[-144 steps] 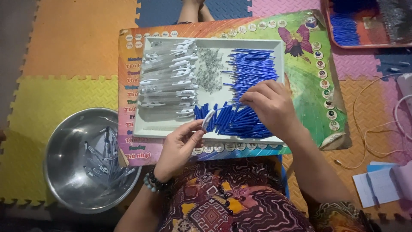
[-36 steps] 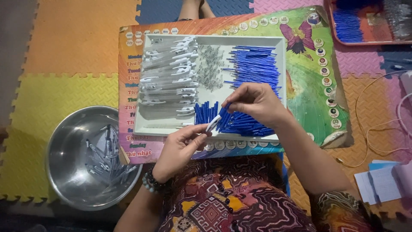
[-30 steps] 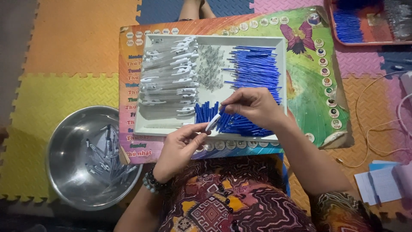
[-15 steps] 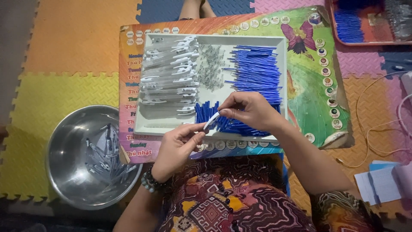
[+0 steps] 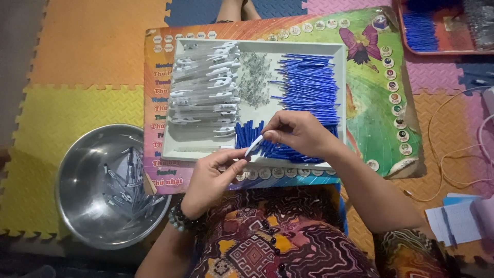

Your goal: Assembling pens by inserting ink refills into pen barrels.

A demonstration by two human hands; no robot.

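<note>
1. Both hands meet right over the near edge of the white tray (image 5: 339, 103), and between them is a small white pen barrel (image 5: 254, 145), tilted, with its lower end toward the left hand.
2. The left hand (image 5: 213, 177) is closed round the lower end of that barrel, thumb and fingers curled in, palm kinda facing up. There's a dark bead bracelet (image 5: 181, 220) on that wrist.
3. The right hand (image 5: 298, 133) comes in from the right and pinches the upper end of the same barrel with its fingertips, so it's shut on it too. Can't really tell if there's a blue piece going into it; too small to see.
4. Just behind the hands, in the tray's near part, is a bunch of short blue caps (image 5: 249, 133). The right side of the tray is packed with long blue refills (image 5: 309, 85) lying mostly sideways.
5. The left side of the tray has a stack of white clip barrels (image 5: 206, 85), and the middle has a loose pile of tiny metal springs (image 5: 253, 78).
6. The tray sits on a colourful poster board (image 5: 381, 98) with a butterfly on it, which lies on foam puzzle mats (image 5: 82, 56).
7. Off to the left on the mat is a steel bowl (image 5: 82, 190) holding some finished pens (image 5: 128, 180).
8. Top right there's a red tray (image 5: 453, 38) with more blue refills.
</note>
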